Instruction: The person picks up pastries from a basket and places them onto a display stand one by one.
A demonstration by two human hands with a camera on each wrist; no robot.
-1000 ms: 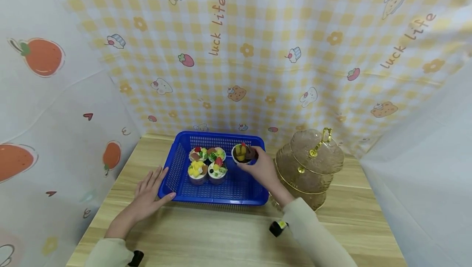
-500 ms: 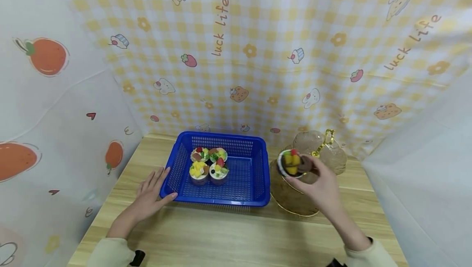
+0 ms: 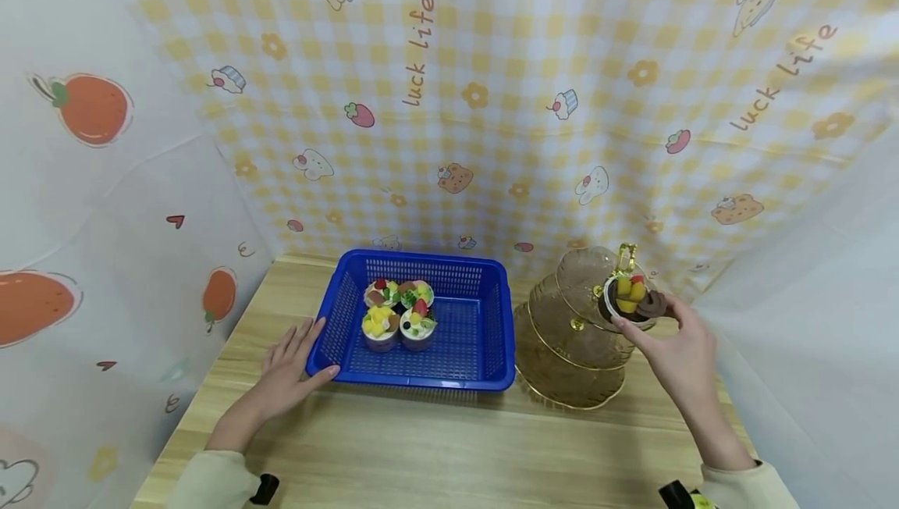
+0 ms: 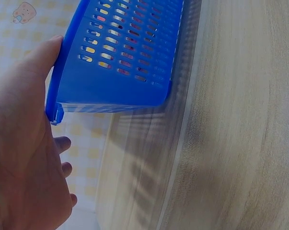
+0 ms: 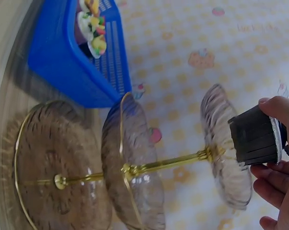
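Observation:
My right hand pinches a dark-cupped chocolate cupcake topped with yellow fruit pieces and a red bit. It is held over the top plate of a three-tier cake stand with gold rims and a gold handle. In the right wrist view, the cupcake's dark pleated cup is close to the top plate; whether they touch I cannot tell. My left hand rests with straight fingers against the left rim of a blue basket. Several fruit-topped cupcakes stand together in the basket's left half.
Basket and stand are side by side on a wooden table. Behind them hangs a yellow checked cloth, and a pale patterned cloth closes off the left side.
My right hand has lifted the chocolate cupcake out of the basket and carried it rightward to above the stand's top plate. My left hand stays at the basket's rim.

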